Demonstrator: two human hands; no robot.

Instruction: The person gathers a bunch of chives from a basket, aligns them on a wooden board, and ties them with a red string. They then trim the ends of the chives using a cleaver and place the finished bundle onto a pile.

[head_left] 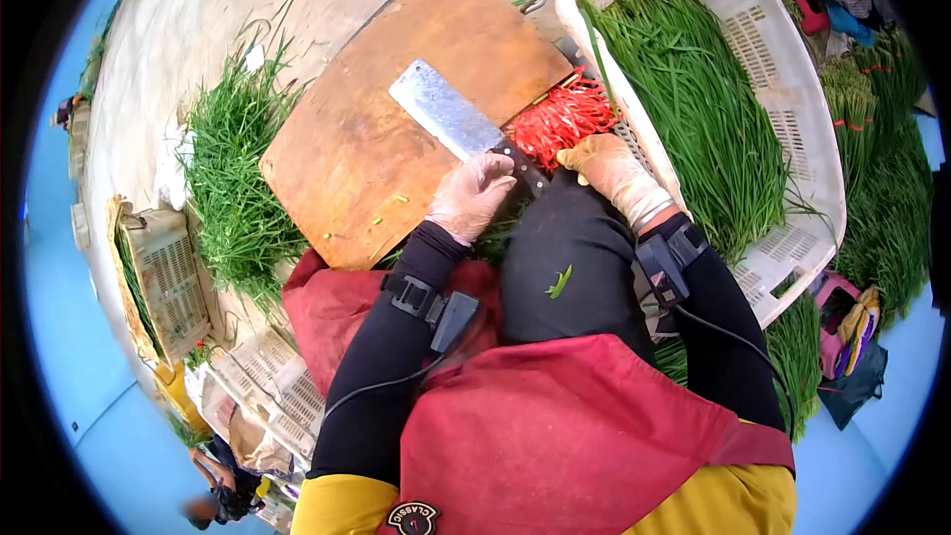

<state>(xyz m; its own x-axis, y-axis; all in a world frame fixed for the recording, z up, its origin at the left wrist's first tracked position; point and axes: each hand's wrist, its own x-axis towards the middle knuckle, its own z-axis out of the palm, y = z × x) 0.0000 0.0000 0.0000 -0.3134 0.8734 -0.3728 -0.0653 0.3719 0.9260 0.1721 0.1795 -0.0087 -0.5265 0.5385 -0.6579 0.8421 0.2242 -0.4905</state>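
Observation:
A wooden board (396,109) lies in front of me with a cleaver (446,111) resting on its right part, the dark handle pointing toward my knee. My left hand (473,196), in a thin clear glove, is beside the handle with its fingers curled together; whatever they may hold is too small to make out. My right hand (606,173), also gloved, has its fingertips closed at the lower edge of a bundle of red ties (563,122). Whether a tie is between them is unclear. A green leaf scrap (560,281) lies on my dark trouser leg.
At the right stands a white crate (834,139) with long green stalks (693,99). Loose greens (238,159) lie left of the board. Tied bundles (872,159) are at the far right. White crates (267,386) and another person (226,485) are at the lower left.

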